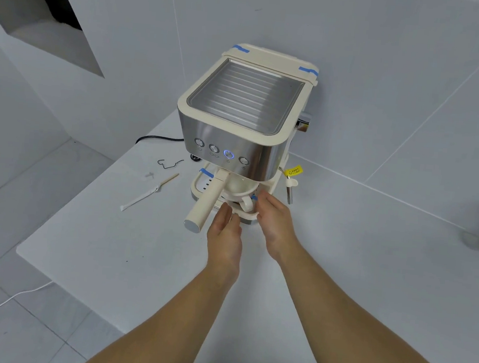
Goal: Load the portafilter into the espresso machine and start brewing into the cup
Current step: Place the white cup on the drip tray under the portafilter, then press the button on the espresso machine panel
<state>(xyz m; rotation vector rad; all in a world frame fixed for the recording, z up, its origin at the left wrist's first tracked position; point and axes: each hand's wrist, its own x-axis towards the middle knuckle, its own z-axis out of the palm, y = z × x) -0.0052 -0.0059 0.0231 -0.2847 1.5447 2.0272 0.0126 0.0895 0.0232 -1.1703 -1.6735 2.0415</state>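
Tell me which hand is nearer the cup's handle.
Right. The right hand has its fingertips just beside the cup handle, on its right. The left hand sits lower, in front of the drip tray, near the portafilter handle.

Head view, steeply downward, close above table [138,259]

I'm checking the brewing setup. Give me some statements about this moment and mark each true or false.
1. The portafilter handle points toward the person's left. True.
2. The cup sits on the machine's top tray. False: it sits under the portafilter on the drip tray.
3. One button glows blue. True.
4. The left hand grips the portafilter handle. False: both hands are open near the cup; right hand.
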